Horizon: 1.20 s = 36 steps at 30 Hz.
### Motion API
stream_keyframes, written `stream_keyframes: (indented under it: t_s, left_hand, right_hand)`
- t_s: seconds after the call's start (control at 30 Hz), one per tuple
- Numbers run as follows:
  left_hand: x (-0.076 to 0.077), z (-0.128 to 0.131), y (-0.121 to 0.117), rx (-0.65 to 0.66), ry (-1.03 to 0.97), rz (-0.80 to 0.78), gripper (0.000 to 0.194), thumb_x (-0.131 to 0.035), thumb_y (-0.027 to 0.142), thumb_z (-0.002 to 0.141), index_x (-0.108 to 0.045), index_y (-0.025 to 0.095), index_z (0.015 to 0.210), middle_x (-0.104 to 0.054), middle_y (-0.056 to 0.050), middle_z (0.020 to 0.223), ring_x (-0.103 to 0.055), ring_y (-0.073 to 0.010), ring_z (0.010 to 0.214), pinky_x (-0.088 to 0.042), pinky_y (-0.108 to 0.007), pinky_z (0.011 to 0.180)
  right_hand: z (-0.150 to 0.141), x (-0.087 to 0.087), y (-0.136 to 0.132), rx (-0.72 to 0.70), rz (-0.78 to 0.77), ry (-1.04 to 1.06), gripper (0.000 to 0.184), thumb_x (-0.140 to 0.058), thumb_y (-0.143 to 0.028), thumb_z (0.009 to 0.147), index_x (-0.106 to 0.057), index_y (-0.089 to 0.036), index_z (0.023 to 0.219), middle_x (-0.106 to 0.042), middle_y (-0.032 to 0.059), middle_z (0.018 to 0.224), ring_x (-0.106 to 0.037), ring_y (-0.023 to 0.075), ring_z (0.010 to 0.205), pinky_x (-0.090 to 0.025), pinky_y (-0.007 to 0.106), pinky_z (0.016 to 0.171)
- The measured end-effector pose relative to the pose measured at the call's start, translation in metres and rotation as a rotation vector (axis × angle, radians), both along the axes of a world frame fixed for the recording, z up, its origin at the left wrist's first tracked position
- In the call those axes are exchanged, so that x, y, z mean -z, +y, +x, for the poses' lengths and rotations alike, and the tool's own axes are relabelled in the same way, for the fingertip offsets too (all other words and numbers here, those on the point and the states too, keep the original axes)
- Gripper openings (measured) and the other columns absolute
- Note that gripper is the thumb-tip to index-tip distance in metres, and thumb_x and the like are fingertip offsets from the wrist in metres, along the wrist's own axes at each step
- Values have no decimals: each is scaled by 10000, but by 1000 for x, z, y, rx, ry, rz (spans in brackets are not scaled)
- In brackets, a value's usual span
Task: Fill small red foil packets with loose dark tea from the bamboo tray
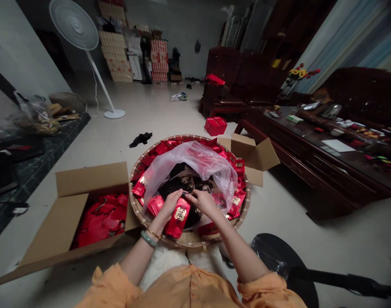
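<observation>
Orange sleeves (108, 288), pale-green jade bangle (148, 238), thin gold bracelet (154, 234).

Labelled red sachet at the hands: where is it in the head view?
In the head view, the red sachet sits low and centre between the left hand and right hand, over the round woven tray, just below the translucent plastic bag.

The red sachet (177, 218) bears a cream label (180, 213) with a dark character, the woven basket (134, 200) is straw-tan, and the sleeve (108, 288) orange.

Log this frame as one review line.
left hand on red foil packet | right hand on same packet | round bamboo basket beneath
</observation>
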<state>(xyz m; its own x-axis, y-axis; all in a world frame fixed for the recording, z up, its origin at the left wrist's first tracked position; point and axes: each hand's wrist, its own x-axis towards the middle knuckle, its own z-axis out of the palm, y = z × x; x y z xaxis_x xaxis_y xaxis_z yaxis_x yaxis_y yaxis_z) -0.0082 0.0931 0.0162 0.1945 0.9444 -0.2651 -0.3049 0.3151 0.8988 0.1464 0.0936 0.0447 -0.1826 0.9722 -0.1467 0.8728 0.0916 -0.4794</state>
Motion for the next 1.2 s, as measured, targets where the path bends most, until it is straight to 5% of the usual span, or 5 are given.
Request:
stream_keyframes:
  t_s: [0.9, 1.2]
  left_hand:
    - [-1, -1, 0, 97, -51, -34, 418, -672, 495, 695, -652, 125, 888, -654, -34, 734, -572, -125, 644, -437, -242, 633]
    - [3, 0, -4, 270, 7, 25, 345, -741, 306, 657, -611, 126, 922, -678, -47, 765, -631, -149, 646, -478, -257, 621]
  right_hand:
    - [6, 6, 2, 20, 20, -15, 463, -412, -582, 864, -665, -195, 836, -693, 52, 782, -596, 147, 691, -290, 222, 562]
    - [16, 17, 3, 40, -42, 367, 454, -405, -549, 862, -574, -172, 674, -583, -14, 577, -523, 112, 512, -321, 208, 497]
